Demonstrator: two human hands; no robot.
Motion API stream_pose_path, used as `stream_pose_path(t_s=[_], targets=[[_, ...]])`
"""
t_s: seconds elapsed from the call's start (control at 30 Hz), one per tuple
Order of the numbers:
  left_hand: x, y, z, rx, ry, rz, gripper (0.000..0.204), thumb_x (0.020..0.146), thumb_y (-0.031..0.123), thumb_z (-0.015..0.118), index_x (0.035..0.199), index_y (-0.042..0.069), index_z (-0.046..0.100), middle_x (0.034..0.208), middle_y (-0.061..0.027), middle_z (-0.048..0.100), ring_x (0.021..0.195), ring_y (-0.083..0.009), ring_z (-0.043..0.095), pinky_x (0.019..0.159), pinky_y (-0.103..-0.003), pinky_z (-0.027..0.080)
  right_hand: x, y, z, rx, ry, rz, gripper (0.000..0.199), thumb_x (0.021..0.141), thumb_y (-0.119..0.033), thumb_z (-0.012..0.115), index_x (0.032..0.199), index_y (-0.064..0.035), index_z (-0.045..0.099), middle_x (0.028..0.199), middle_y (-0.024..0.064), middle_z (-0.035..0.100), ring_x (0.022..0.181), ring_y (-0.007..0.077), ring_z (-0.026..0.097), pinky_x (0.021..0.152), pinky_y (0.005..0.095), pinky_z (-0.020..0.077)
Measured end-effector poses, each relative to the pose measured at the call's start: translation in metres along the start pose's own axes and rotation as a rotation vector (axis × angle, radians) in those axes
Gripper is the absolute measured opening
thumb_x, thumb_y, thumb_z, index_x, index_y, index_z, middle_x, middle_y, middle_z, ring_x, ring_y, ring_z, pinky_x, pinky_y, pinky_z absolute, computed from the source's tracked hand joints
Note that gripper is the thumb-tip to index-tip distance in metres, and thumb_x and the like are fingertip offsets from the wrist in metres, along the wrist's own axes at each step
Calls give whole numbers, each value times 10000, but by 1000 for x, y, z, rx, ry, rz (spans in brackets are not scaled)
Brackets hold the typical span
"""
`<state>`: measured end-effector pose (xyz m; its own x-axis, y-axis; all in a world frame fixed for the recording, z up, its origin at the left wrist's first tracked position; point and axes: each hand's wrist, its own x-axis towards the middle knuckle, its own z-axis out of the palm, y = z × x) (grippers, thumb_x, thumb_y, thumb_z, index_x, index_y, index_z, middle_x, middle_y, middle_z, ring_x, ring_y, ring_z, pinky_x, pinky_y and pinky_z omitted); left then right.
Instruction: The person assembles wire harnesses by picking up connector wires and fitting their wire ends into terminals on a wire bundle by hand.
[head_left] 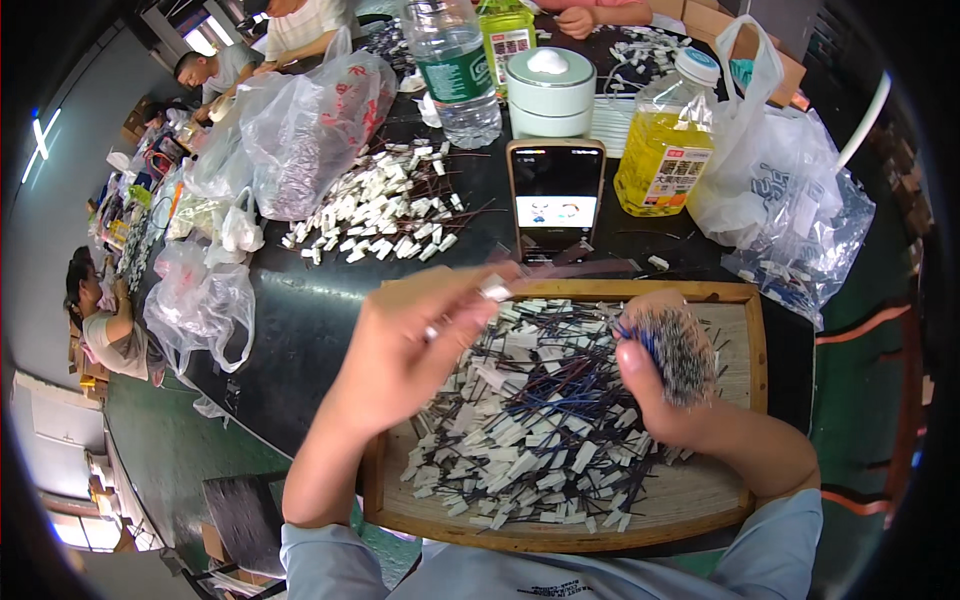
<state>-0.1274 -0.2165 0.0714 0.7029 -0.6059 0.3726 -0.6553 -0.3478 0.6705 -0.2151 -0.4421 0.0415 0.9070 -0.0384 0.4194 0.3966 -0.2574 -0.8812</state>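
Low in the centre of the frame, a shallow wooden tray [752, 330] sits on the dark round table [300, 320], its raised rim keeping a loose heap of small white plastic connectors with thin dark wires [530, 430] from sliding off. Left hand [400, 350] is up over the tray's upper-left corner, fingers pinched around one white connector piece [493, 290], lifted clear of the heap, looks like for a closer look. Right hand [665, 385] is clenched round a thick bundle of wires [678, 350], ends up and bristling like a stiff brush, blue strands showing on its left side, gripped tight so the bunch stays together. Just above the tray, a smartphone [556, 195] is propped upright, screen lit and facing the worker. Upper left of that, a second pile of white connectors [385, 215] lies loose on the tabletop beside crinkled clear plastic bags [305, 125]. Upper right, a bottle of yellow liquid [668, 140] next to a round pale green lidded container [549, 92], and a clear water bottle [455, 70] behind. Other people sit at the top and far left edges
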Motion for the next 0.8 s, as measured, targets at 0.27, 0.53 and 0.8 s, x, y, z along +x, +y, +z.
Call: stream_pose_path(t_s=[0.27, 0.53, 0.8], targets=[[-1, 19, 25, 84, 20, 175, 268, 763, 67, 635, 1022, 2, 651, 671, -88, 568, 538, -164, 536, 493, -250, 402, -10, -3, -8, 6, -65, 73, 194, 733, -84, 719, 884, -21, 614, 752, 79, 634, 568, 154, 608, 518, 244, 466], [-10, 21, 26, 361, 36, 291, 409, 623, 78, 644, 1031, 51, 660, 644, -32, 535, 507, -157, 547, 431, -276, 422, -3, -5, -14, -135, -232, 67, 184, 734, -92, 730, 858, -14, 618, 683, 87, 631, 543, 151, 606, 507, 249, 464], [-15, 20, 27, 647, 31, 432, 487, 569, 97, 643, 1056, 84, 664, 645, 14, 482, 478, -92, 477, 409, -230, 386, -2, 6, -16, -47, -312, -93, 336, 681, -146, 733, 977, -13, 644, 937, 108, 669, 809, 223, 673, 686, 278, 516]])
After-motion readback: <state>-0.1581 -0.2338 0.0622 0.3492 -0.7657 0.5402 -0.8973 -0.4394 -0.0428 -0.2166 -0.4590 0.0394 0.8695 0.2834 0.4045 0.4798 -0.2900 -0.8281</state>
